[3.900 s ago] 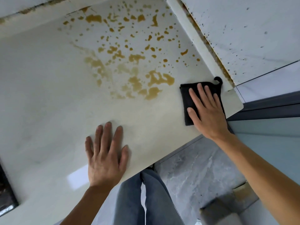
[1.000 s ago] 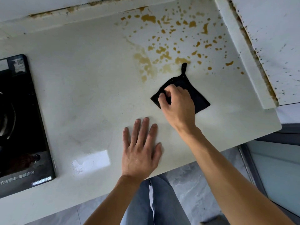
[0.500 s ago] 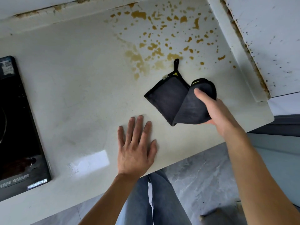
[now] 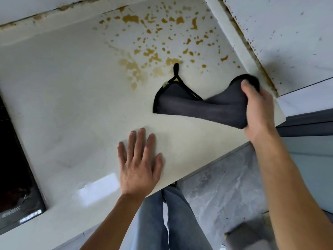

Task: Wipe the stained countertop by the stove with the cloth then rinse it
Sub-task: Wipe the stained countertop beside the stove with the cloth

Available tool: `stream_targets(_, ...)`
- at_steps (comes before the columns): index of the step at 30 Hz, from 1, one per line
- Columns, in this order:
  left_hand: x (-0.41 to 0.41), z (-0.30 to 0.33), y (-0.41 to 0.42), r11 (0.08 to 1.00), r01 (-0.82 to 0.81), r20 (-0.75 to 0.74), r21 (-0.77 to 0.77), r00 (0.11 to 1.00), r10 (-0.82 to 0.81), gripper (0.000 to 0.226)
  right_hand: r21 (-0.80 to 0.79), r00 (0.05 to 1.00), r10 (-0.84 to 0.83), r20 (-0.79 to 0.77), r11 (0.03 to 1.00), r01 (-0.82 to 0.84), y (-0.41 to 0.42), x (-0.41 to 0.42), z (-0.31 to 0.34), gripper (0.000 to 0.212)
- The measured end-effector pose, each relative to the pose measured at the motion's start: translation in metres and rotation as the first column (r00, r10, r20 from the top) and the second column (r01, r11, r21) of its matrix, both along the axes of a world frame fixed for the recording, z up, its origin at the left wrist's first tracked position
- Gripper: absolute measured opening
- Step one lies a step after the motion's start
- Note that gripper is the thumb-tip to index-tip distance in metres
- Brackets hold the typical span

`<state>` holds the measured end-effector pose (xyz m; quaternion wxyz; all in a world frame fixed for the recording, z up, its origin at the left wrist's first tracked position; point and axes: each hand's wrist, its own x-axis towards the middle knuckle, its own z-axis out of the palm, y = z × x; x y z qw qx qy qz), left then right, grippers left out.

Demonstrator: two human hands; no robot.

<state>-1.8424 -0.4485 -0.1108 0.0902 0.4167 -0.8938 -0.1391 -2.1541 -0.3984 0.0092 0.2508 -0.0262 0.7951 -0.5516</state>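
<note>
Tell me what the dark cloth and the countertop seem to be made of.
Cloth: looks like soft microfibre, matte dark grey with black stitched edging; it drapes limply from the right hand. Countertop: probably polished stone or composite, cream and glossy, with a bright reflection.

head cam | looks steeply down, fwd | close over countertop (image 4: 72,109) | single view, no overlap

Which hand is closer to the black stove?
Left. The left hand lies flat on the countertop, nearer the stove. The right hand grips the cloth farther away.
</note>
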Motion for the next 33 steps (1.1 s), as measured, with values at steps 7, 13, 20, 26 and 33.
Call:
stream_targets(7, -0.001, 0.001, 0.001, 1.0, 0.0, 0.01, 0.001, 1.0, 0.0, 0.06, -0.044, 0.906, 0.218, -0.362, 0.967, -0.25, -0.032, 0.003, 0.088, 0.029)
stream_targets(13, -0.002, 0.004, 0.0, 1.0, 0.005, 0.012, -0.003, 1.0, -0.005, 0.06, 0.01, 0.715, 0.431, -0.551, 0.86, -0.51, -0.052, 0.064, 0.117, 0.014)
stream_targets(20, -0.002, 0.004, 0.001, 1.0, 0.0, 0.001, -0.018, 1.0, 0.0, 0.06, 0.575, 0.448, 0.875, -0.181, 0.464, -0.674, -0.067, 0.139, 0.022, 0.038)
stream_targets(26, 0.001, -0.001, -0.002, 1.0, 0.02, 0.023, -0.019, 1.0, -0.02, 0.063, 0.411, 0.456, 0.889, -0.031, 0.428, -0.805, -0.058, 0.157, -0.004, 0.042)
stream_targets(33, -0.001, 0.003, -0.001, 1.0, 0.005, 0.005, -0.004, 1.0, -0.005, 0.059, 0.614, 0.508, 0.824, -0.252, 0.542, -0.574, -0.077, 0.078, -0.014, 0.044)
